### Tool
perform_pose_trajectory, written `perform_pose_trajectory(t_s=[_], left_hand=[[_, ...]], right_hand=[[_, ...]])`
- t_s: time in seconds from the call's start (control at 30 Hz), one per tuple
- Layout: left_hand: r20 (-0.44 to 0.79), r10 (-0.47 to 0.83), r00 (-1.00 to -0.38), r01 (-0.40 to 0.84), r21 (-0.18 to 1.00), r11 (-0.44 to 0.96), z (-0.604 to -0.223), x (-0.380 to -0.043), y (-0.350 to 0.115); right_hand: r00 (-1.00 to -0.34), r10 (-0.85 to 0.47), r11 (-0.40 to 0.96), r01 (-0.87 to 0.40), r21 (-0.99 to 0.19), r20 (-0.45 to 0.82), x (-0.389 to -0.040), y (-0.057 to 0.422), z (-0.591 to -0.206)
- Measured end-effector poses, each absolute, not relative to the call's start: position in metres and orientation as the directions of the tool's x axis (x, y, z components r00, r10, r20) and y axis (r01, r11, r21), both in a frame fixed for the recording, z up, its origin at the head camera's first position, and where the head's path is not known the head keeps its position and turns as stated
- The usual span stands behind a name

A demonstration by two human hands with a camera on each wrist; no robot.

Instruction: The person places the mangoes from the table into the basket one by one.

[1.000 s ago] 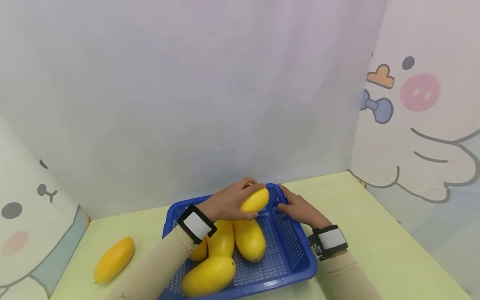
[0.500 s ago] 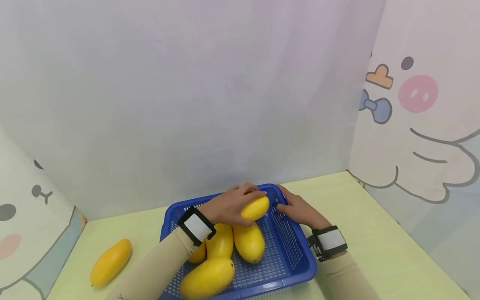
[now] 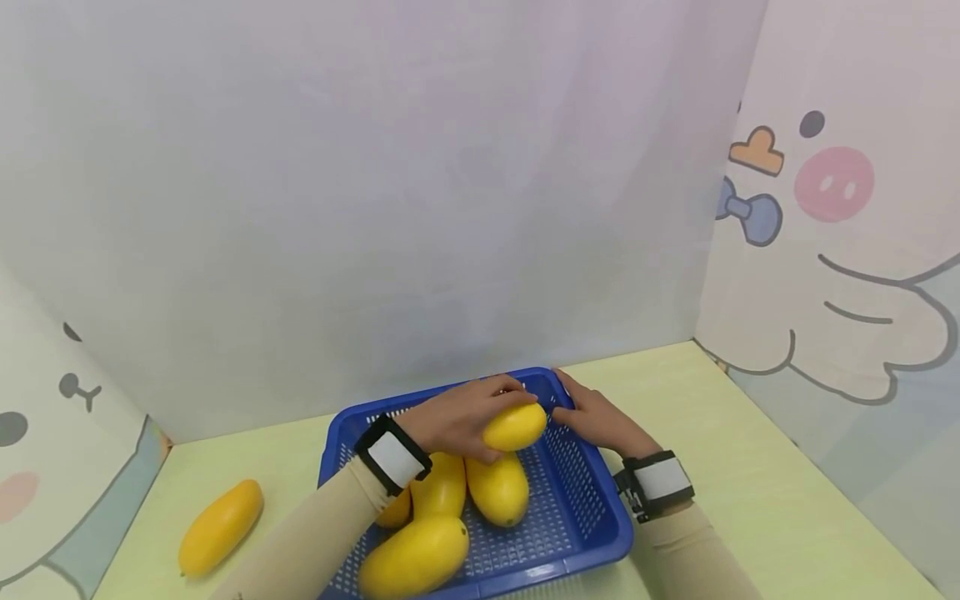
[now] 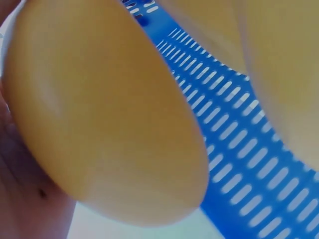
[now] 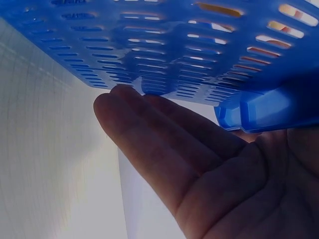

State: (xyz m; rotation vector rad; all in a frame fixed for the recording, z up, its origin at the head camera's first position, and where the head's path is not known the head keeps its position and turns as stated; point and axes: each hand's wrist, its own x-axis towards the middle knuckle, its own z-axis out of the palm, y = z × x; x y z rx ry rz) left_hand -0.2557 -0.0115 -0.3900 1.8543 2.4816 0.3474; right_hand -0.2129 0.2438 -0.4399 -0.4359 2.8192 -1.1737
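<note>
My left hand (image 3: 457, 421) holds a yellow mango (image 3: 516, 427) over the far half of a blue perforated basket (image 3: 540, 573), its thumb and fingers round the fruit. In the left wrist view, that mango (image 4: 104, 114) fills the left side, close to the camera. The basket's far right corner is gripped by my right hand (image 3: 600, 417), thumb hooked over the rim. From the right wrist, the fingers (image 5: 154, 144) stretch along the outside, beneath the slotted wall. Several more mangoes (image 3: 497, 496) lie in the basket's left and middle; my left forearm partly covers one.
Another mango (image 3: 221, 527) lies on the pale yellow-green table (image 3: 750, 467), left of the basket. A light grey wall covering (image 3: 375, 208) rises behind the table. Cartoon-printed panels (image 3: 885, 275) stand at both sides.
My left hand has lowered slightly with the mango, bringing it nearer the fruit in the basket. My right hand keeps its place at the rim.
</note>
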Motion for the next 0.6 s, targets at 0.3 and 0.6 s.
perform_pose_trajectory(t_s=[0.3,0.6], left_hand=[[0.145,0.967,-0.211,0.978,0.037,0.207,-0.3883,-0.2532,-0.009],[0.102,0.977,-0.189,0.982,0.034,0.187,-0.3869,-0.2499,-0.0094]], right_hand=[[-0.964,-0.263,0.686,-0.211,-0.697,0.033,-0.2113,0.2433,-0.4391],[-0.964,-0.265,0.688,-0.213,-0.694,0.034,-0.2137,0.2419,-0.44]])
